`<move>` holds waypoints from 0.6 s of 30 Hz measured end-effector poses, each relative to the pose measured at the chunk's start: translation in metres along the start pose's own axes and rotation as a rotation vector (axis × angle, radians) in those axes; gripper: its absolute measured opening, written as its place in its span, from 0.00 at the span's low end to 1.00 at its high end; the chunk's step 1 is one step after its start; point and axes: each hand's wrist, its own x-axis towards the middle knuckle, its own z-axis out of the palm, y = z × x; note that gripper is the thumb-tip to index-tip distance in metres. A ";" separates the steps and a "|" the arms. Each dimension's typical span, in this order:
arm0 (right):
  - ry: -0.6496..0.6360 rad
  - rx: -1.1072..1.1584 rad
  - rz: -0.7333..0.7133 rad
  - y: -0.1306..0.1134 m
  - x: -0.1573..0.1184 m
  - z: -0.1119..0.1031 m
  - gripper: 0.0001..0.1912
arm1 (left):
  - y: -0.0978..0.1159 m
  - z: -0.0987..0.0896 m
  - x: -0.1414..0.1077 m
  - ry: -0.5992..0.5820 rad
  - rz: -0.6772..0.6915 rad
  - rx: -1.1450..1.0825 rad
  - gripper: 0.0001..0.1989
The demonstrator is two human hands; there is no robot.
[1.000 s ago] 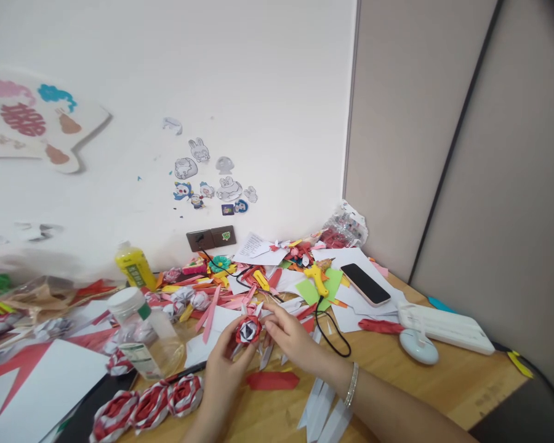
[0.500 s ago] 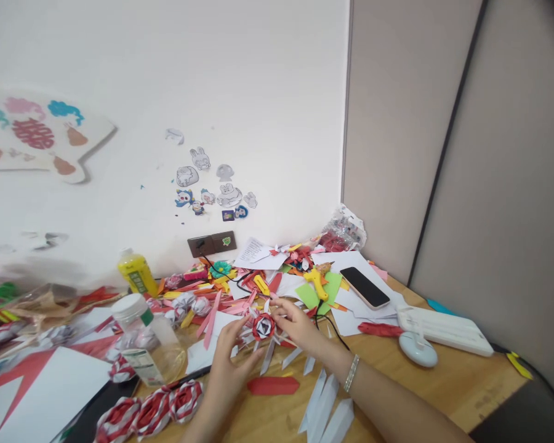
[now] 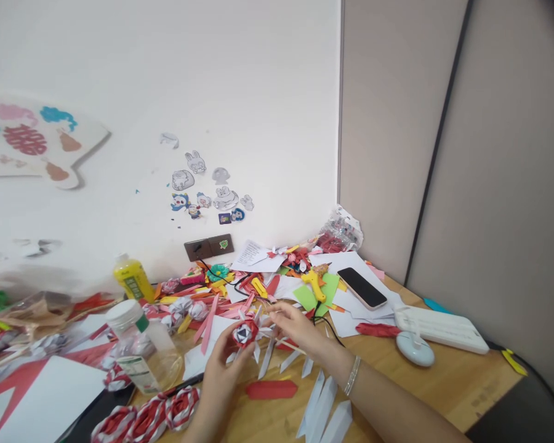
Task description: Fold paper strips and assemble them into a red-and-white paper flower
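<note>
Between the thumb and fingers of my left hand point(image 3: 224, 355) is a small rolled paper flower point(image 3: 245, 333), red outside with white and dark folds at its centre. Just right of it, my right hand point(image 3: 290, 326) has its fingers bent together in a pinch; what they grip is hidden. A thin pale stick point(image 3: 292, 347) shows under my right hand, and I cannot tell whether it joins the flower. Folded white paper strips point(image 3: 266, 358) lie beneath both hands. Nearer me is a flat red paper strip point(image 3: 271, 389), with larger white strips point(image 3: 324, 409) to its right.
A clear jar with a white lid point(image 3: 136, 344) and red-white twisted paper rolls point(image 3: 150, 417) stand left. Behind are a yellow bottle point(image 3: 133, 278), paper scraps and a yellow glue gun point(image 3: 314, 285) with a black cord. Right are a phone point(image 3: 362, 287), mouse point(image 3: 414, 349) and white power strip point(image 3: 443, 329).
My left hand has closed around the paper flower, which has moved a little left and turned. My right hand stays close by, and the pale stick now shows below it. The view has shifted slightly.
</note>
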 end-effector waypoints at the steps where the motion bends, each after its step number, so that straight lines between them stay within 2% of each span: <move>1: -0.004 0.008 0.007 0.000 -0.001 0.003 0.17 | -0.001 0.000 0.000 0.017 -0.011 -0.036 0.23; 4: -0.013 0.034 -0.006 0.003 -0.003 0.012 0.19 | -0.002 0.003 -0.001 0.047 -0.020 -0.091 0.23; 6: 0.032 0.026 -0.046 0.004 -0.005 0.018 0.18 | -0.001 0.006 -0.003 0.063 -0.017 -0.062 0.23; 11: 0.132 -0.214 -0.197 0.001 -0.007 0.018 0.11 | 0.006 0.012 -0.011 0.073 0.006 0.086 0.22; 15: 0.117 -0.230 -0.165 -0.001 -0.006 0.014 0.10 | 0.006 0.011 -0.014 0.033 0.041 0.218 0.21; 18: 0.080 -0.190 -0.147 0.000 -0.005 0.012 0.13 | 0.003 0.010 -0.013 0.048 0.050 0.251 0.22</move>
